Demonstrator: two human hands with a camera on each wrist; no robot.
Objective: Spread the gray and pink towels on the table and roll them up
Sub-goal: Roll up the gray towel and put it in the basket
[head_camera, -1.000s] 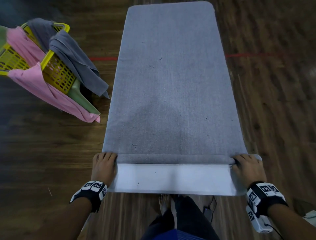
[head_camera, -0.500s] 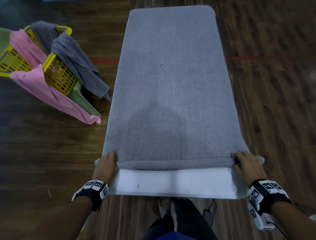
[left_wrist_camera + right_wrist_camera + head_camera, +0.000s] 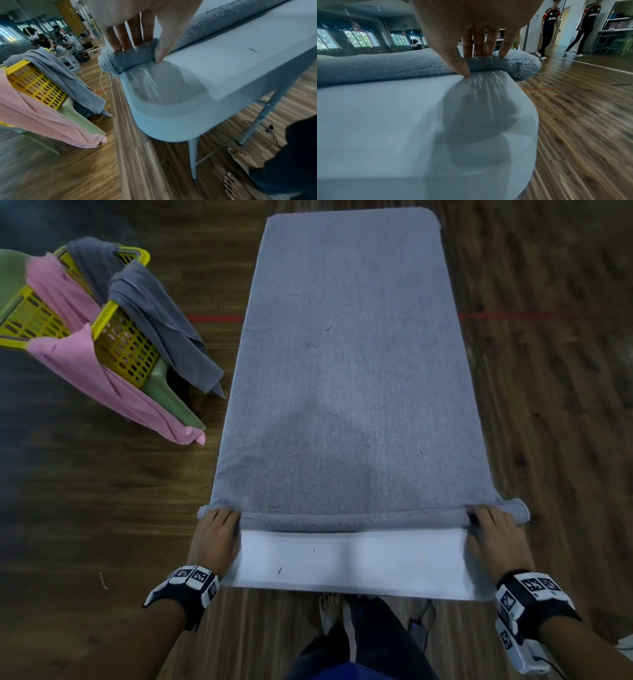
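A gray towel (image 3: 349, 371) lies flat along the white table (image 3: 342, 563), with its near end wound into a thin roll (image 3: 352, 518). My left hand (image 3: 215, 532) holds the roll's left end, fingers over the top and thumb against its near side (image 3: 142, 52). At the right end my right hand (image 3: 493, 532) holds the roll (image 3: 385, 67) in the same way, thumb tip down on the tabletop (image 3: 474, 65). Both roll ends stick out a little past the table's sides. A pink towel (image 3: 89, 378) hangs from the basket at the left.
A yellow basket (image 3: 123, 347) sits on a green stool (image 3: 171, 402) left of the table, with another gray towel (image 3: 161, 323) draped over it. My bare feet (image 3: 329, 611) and a cabled device (image 3: 416, 631) are on the wooden floor under the near edge.
Both hands have turned the roll slightly farther up the towel. The bare white strip of table in front of it is a little wider.
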